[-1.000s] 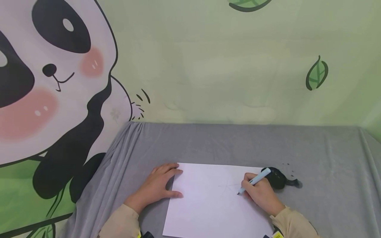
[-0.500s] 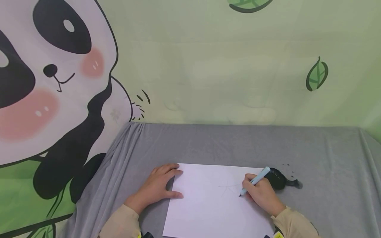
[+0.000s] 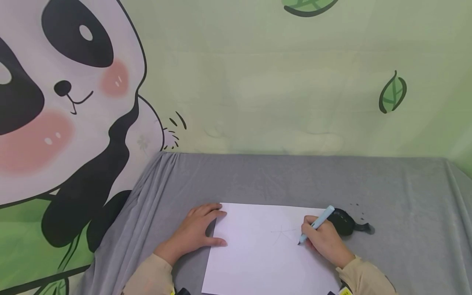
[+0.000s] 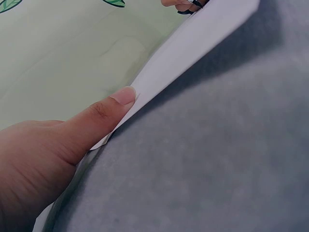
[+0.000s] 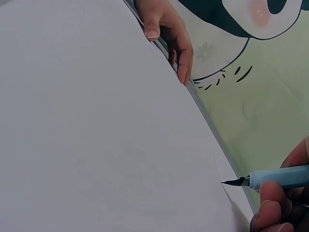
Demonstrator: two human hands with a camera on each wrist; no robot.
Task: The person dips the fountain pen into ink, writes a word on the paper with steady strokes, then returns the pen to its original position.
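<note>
A sheet of white paper (image 3: 250,262) lies on the grey cloth, with a few thin crossing lines (image 3: 282,231) in its upper right part. My right hand (image 3: 326,241) pinches a light blue pen (image 3: 318,223), slanted, its dark pointed nib at the paper just right of those lines. Up close in the right wrist view, the nib looks like a fountain pen's; whether it touches the sheet I cannot tell. My left hand (image 3: 197,229) rests at the paper's left edge, thumb and fingers spread. The left wrist view shows that thumb (image 4: 108,111) lying over the paper's edge.
Beyond my right hand, partly behind it, sits a black rounded object (image 3: 343,222) with a narrow tail, small dark specks near it. Grey cloth (image 3: 258,176) covers the table. Behind stands a green backdrop (image 3: 258,94) with a printed panda (image 3: 70,155).
The pen tip has shifted slightly right and toward me, with my right hand barely moving along. My left hand and the paper have stayed in place.
</note>
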